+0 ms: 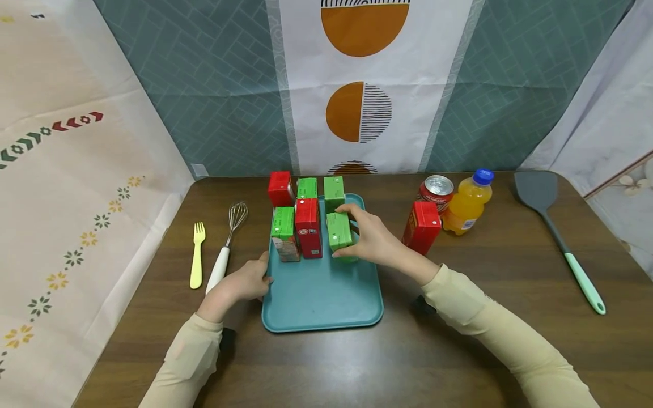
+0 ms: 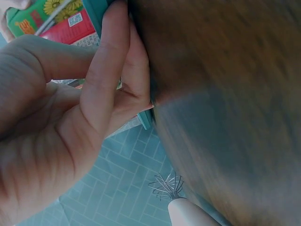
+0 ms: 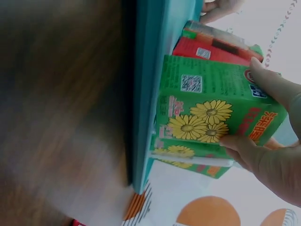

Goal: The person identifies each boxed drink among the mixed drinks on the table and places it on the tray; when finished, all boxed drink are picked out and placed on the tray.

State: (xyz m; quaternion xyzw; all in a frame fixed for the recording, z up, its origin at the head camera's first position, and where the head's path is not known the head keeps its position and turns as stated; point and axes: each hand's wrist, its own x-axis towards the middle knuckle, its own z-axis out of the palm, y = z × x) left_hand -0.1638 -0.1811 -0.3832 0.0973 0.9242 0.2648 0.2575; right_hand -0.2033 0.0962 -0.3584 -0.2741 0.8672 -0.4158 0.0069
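My right hand (image 1: 374,238) grips a green drink carton (image 1: 339,231) by its upper part, thumb on the near side and fingers on the far side. Yellow flowers show on the carton's face in the right wrist view. It stands upright over the blue-green tray (image 1: 321,300), in front of another green carton (image 1: 334,191). At the tray's left edge, my left hand (image 1: 245,280) holds the rim between thumb and fingers. Also on the tray are a red carton (image 1: 308,229), a green carton (image 1: 284,232) left of it, and another green carton (image 1: 307,188) behind.
A red carton (image 1: 280,188) stands at the tray's far left corner. To the right are another red carton (image 1: 422,228), a soda can (image 1: 436,191) and an orange drink bottle (image 1: 466,204). A spatula (image 1: 558,238) lies far right; a whisk (image 1: 227,243) and yellow fork (image 1: 197,258) lie left.
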